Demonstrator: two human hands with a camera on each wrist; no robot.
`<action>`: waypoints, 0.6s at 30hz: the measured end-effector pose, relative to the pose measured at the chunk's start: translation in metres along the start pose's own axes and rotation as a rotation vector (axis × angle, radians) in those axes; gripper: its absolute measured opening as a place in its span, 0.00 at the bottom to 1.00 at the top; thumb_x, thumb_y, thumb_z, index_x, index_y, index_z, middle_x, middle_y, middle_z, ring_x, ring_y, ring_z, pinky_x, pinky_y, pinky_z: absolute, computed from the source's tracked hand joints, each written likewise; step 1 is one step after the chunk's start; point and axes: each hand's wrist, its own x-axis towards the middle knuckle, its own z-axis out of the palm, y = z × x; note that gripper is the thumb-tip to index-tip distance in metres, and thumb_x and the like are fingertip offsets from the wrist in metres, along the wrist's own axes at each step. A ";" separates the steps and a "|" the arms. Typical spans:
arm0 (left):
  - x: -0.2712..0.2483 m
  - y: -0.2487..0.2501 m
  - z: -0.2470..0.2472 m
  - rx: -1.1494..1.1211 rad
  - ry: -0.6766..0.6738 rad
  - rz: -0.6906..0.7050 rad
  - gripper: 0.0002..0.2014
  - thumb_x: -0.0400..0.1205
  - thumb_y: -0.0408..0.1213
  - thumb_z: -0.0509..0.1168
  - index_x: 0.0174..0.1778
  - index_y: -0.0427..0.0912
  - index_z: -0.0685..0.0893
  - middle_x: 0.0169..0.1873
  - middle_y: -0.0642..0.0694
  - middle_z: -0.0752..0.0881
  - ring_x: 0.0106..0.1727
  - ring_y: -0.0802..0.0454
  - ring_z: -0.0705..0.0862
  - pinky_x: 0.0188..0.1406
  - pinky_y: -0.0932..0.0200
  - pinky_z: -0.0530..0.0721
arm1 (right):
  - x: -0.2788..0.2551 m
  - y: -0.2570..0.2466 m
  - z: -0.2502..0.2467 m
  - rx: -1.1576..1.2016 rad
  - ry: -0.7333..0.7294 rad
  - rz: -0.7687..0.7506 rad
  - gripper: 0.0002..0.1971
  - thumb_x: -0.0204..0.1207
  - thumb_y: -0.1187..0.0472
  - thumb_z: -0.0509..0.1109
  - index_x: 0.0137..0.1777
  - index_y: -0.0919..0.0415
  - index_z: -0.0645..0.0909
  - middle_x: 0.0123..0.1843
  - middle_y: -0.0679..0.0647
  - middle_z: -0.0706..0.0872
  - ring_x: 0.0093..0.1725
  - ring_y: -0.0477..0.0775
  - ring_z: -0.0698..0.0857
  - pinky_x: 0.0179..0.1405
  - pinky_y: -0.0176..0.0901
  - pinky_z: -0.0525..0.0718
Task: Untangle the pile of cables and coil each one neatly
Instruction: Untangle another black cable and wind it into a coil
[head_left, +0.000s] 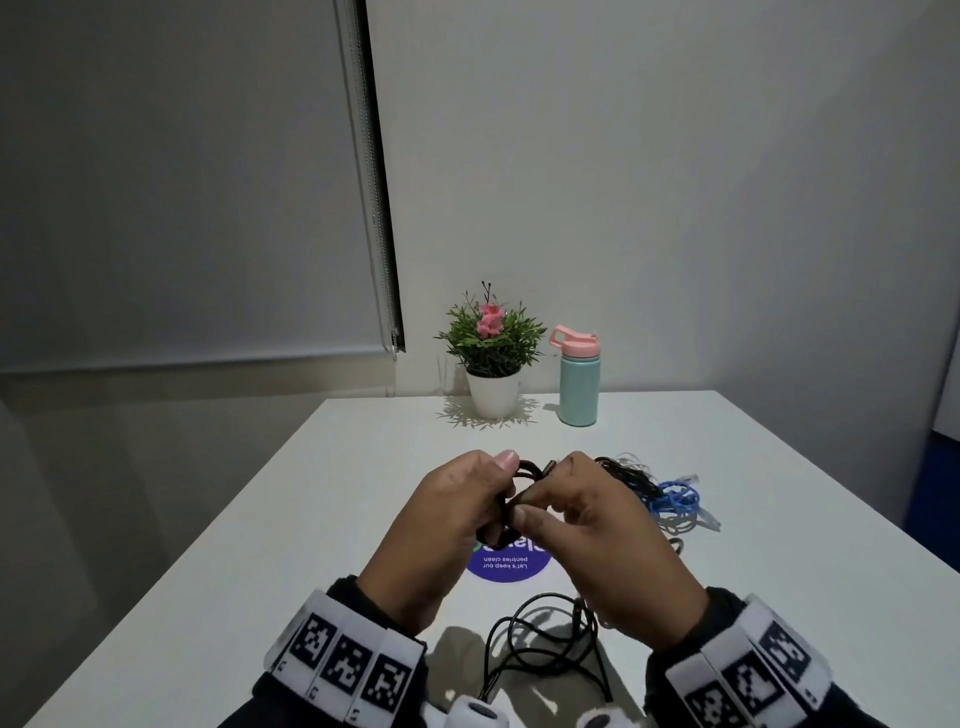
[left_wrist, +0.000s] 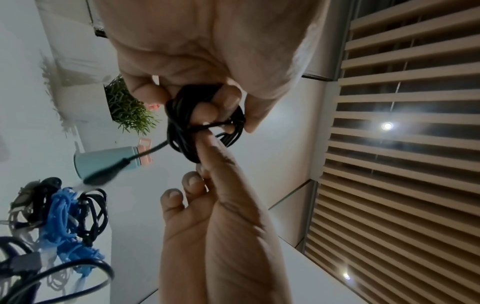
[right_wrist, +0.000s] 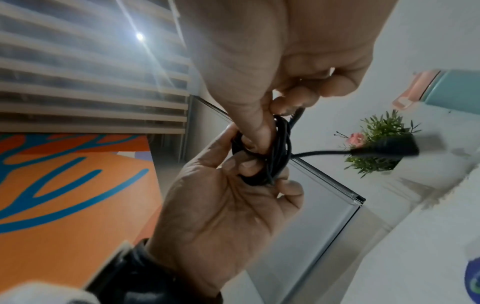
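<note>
The left hand (head_left: 441, 525) grips the small black coil (left_wrist: 205, 123) above the worktop (head_left: 249, 545) while the right hand (head_left: 597, 525) pinches its end, probably to tuck it so the loops stay together.

You hold a small black coiled cable (head_left: 511, 499), its plug end (left_wrist: 106, 174) sticking out. A loose black cable (head_left: 545, 644) sprawls near you; a black-and-blue tangle (head_left: 660, 493) lies to the right.

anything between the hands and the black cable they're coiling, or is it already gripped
Nothing stands between. Both the left hand and right hand already hold the black cable coil directly, above the table; its plug end hangs free.
</note>
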 end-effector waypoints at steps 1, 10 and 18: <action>0.000 -0.001 0.000 0.004 -0.018 0.007 0.18 0.82 0.52 0.63 0.35 0.41 0.78 0.25 0.49 0.74 0.30 0.52 0.72 0.34 0.63 0.76 | 0.000 0.000 0.000 0.034 0.000 0.010 0.12 0.75 0.60 0.75 0.35 0.40 0.88 0.40 0.43 0.78 0.46 0.41 0.79 0.44 0.28 0.70; 0.001 0.003 -0.010 -0.050 -0.091 -0.049 0.11 0.82 0.44 0.62 0.41 0.40 0.77 0.27 0.50 0.72 0.31 0.54 0.70 0.38 0.61 0.72 | 0.004 0.003 -0.011 0.198 -0.080 0.094 0.07 0.74 0.55 0.76 0.36 0.53 0.85 0.39 0.46 0.79 0.41 0.47 0.78 0.45 0.37 0.75; 0.002 -0.008 -0.015 0.361 -0.077 0.120 0.12 0.85 0.53 0.64 0.47 0.49 0.84 0.38 0.53 0.90 0.38 0.59 0.87 0.41 0.63 0.83 | 0.005 -0.003 -0.024 0.260 -0.237 0.169 0.14 0.81 0.48 0.67 0.41 0.59 0.81 0.42 0.58 0.89 0.44 0.52 0.84 0.56 0.56 0.81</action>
